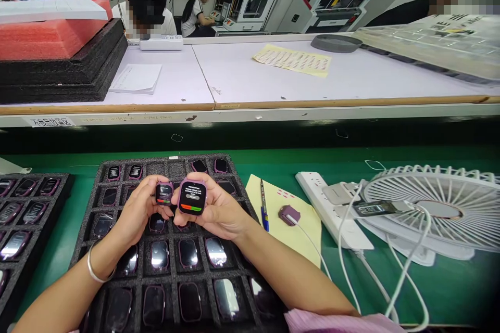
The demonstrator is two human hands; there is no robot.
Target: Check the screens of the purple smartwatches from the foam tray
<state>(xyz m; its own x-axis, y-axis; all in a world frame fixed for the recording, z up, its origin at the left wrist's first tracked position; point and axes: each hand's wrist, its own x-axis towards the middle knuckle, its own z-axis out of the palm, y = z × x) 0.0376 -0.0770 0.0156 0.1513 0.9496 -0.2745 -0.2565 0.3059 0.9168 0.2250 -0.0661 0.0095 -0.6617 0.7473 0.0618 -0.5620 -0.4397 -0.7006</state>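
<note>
My left hand [141, 207] pinches a small purple-rimmed smartwatch [164, 193] by its edges; its lit screen shows text and a coloured bar. Close beside it, my right hand [221, 208] grips a second smartwatch [192, 198], nearer the camera, with white text and a red, orange and green bar on its screen. Both screens face me. Below the hands lies a black foam tray [174, 168] whose compartments hold several more watches, some dark, some lit or reflecting light. My forearms hide part of the tray.
Another foam tray [58, 203] of watches is at the left. On the right are a yellow sheet [304, 239], a blue pen [264, 213], a purple puck with a cable [289, 215], a white power strip [332, 213] and a white fan [441, 208]. A shelf [234, 83] runs behind.
</note>
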